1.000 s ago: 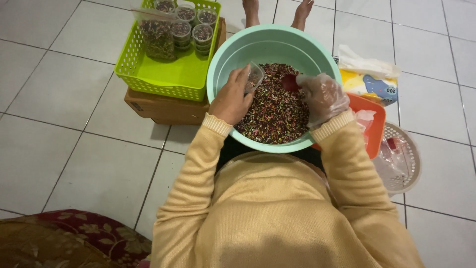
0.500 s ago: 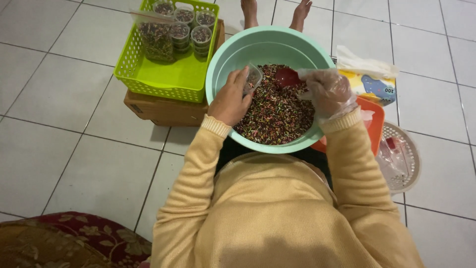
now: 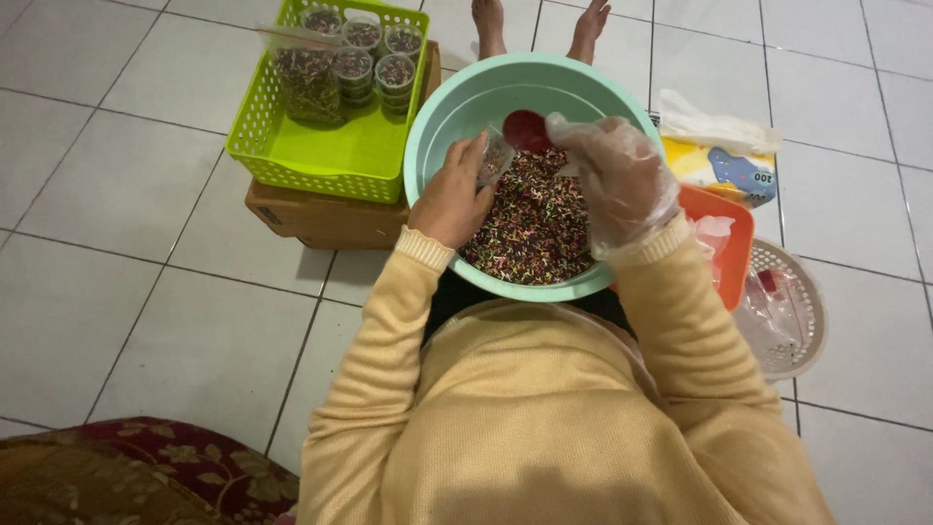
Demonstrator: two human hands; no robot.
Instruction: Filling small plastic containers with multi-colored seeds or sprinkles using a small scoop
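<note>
right hand (image 3: 612, 180), gloved, grips red scoop (image 3: 526, 129); left hand (image 3: 453, 194) grips small clear cup (image 3: 496, 160), best kept low over teal bowl (image 3: 471, 107), centre frame.

From my feed the light is soft, even and bright, with mild glare on the white floor tiles (image 3: 117, 321). Shadows stay faint; edges bend slightly, and nothing looks noticeably blurred.

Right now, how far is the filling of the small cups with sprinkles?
Done: several filled cups stand stacked in the green basket. In hand: the left hand holds a clear cup over the bowl, and the gloved right hand brings a red scoop to it. Left: many sprinkles lie in the bowl.
</note>
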